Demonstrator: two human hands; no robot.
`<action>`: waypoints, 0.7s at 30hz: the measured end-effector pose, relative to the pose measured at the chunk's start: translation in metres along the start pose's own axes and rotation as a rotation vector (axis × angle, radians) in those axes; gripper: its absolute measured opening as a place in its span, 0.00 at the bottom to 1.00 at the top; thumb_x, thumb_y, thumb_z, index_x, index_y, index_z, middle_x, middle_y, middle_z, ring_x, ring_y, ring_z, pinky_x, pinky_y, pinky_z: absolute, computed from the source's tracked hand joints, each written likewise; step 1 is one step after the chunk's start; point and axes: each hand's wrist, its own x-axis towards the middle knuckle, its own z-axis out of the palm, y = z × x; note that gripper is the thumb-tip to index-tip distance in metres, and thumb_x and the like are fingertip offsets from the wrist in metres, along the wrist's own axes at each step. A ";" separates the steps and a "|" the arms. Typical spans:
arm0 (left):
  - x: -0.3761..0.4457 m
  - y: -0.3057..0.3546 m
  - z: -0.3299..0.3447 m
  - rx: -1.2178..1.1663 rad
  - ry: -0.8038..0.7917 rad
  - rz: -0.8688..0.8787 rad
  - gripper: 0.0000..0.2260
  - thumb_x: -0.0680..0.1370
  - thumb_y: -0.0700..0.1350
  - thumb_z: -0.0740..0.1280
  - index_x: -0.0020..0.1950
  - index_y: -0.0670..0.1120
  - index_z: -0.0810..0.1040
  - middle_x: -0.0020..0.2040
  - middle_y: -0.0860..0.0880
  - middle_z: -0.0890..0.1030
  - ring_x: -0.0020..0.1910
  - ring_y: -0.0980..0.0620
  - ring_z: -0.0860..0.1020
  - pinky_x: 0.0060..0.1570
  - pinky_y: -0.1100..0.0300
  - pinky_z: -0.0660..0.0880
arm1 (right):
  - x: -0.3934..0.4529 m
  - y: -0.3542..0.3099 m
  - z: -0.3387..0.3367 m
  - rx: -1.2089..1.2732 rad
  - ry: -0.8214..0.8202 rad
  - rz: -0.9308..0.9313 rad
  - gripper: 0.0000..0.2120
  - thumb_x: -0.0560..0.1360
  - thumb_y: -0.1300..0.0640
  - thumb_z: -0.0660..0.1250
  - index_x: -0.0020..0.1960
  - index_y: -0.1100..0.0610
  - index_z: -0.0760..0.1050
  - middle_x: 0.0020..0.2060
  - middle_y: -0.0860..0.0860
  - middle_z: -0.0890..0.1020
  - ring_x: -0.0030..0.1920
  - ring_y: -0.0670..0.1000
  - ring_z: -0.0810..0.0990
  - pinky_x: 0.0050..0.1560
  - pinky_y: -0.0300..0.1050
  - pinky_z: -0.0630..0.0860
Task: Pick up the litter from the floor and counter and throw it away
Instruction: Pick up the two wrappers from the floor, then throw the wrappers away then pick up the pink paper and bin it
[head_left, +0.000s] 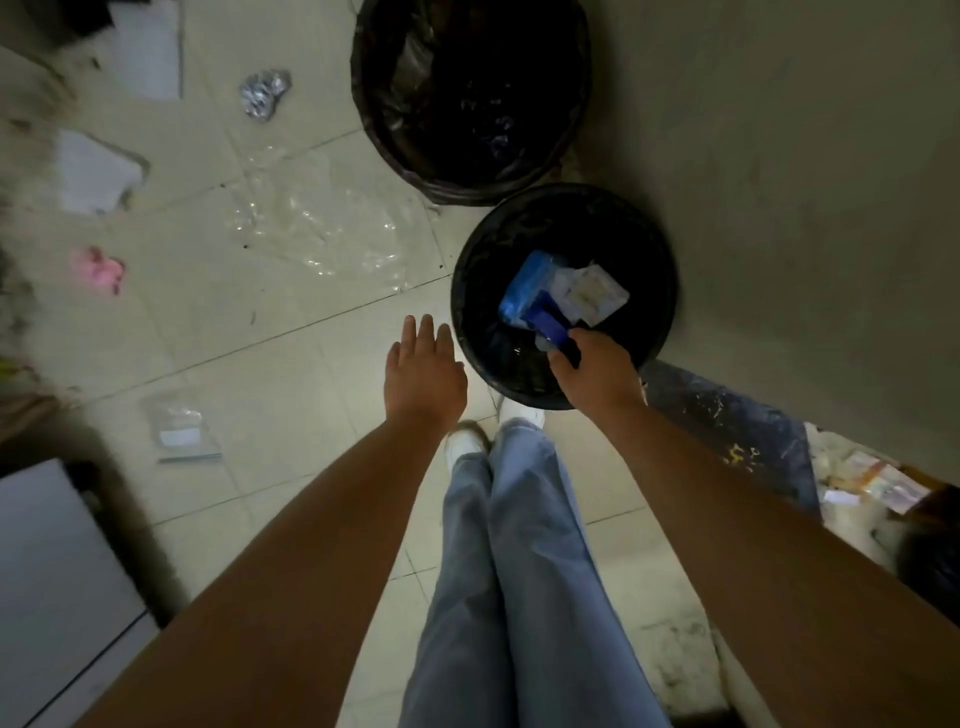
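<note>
Blue packet (551, 321) between right hand (597, 371) fingers, over bin (655, 270).

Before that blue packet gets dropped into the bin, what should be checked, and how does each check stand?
1. right hand is over the small bin: ok.
2. It grips the blue packet, which hangs inside the rim: ok.
3. Bin has room: ok; only a white wrapper shows beside the packet.
4. Bin lined with a bag: ok, dark liner visible.
5. left hand free for the next piece: ok, open and empty beside the bin.
6. Litter left on the floor: not ok; foil ball, clear plastic sheet, pink scrap and small zip bag remain.
</note>
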 end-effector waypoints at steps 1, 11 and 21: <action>-0.005 -0.012 -0.005 0.050 -0.002 -0.021 0.24 0.83 0.47 0.51 0.77 0.42 0.49 0.79 0.43 0.48 0.78 0.44 0.44 0.77 0.51 0.49 | -0.002 -0.007 0.003 -0.114 0.018 -0.083 0.23 0.78 0.51 0.59 0.69 0.62 0.65 0.67 0.61 0.72 0.67 0.61 0.70 0.66 0.53 0.68; -0.075 -0.128 -0.047 -0.034 0.113 -0.383 0.27 0.83 0.50 0.49 0.78 0.42 0.42 0.79 0.42 0.42 0.78 0.44 0.40 0.77 0.51 0.44 | -0.028 -0.145 0.024 -0.600 -0.001 -0.555 0.30 0.80 0.43 0.49 0.76 0.54 0.44 0.78 0.54 0.44 0.77 0.59 0.41 0.76 0.60 0.42; -0.100 -0.302 -0.013 -0.230 0.138 -0.618 0.28 0.83 0.49 0.52 0.77 0.40 0.45 0.79 0.41 0.45 0.78 0.44 0.44 0.77 0.52 0.47 | -0.048 -0.287 0.128 -0.782 -0.030 -0.741 0.29 0.80 0.44 0.49 0.76 0.53 0.45 0.78 0.53 0.46 0.77 0.57 0.41 0.76 0.59 0.40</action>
